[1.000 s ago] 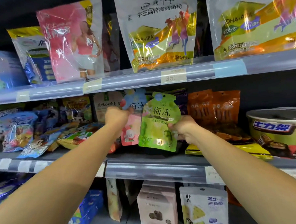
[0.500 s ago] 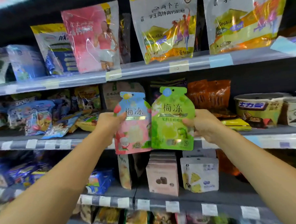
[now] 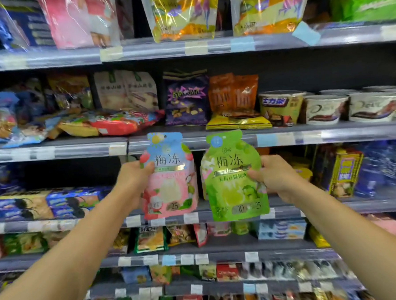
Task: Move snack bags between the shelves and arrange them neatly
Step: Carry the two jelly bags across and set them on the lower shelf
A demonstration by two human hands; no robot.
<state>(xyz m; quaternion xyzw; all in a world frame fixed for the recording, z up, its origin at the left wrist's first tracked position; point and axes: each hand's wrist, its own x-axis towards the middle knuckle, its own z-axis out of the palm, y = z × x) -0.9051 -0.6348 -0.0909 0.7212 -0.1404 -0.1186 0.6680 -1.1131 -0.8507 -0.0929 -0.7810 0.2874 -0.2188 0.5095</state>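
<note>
The left hand (image 3: pixel 130 176) pinches the pink pouch (image 3: pixel 171 192) by its left side seam, thumb across the front and fingers curled behind. The right hand (image 3: pixel 274 178) pinches the green pouch (image 3: pixel 234 191) by its right seam in the same way. Both pouches hang upright in the air, side by side and close together, in front of the shelving. Their necked tops overlap the front edge of the shelf (image 3: pixel 306 137) that carries the chocolate tubs (image 3: pixel 323 109), and their bottoms reach the front edge of the next shelf down (image 3: pixel 333 209). They look light and soft, glossy film over a lumpy filling, so they are probably slippery and apt to fold or swing if taken by a corner. The stiffer side seams near mid-height, where the hands have them, seem the best purchase. The wide bottom should let each pouch stand if it is set down squarely, though it may need a neighbour to lean on.
</note>
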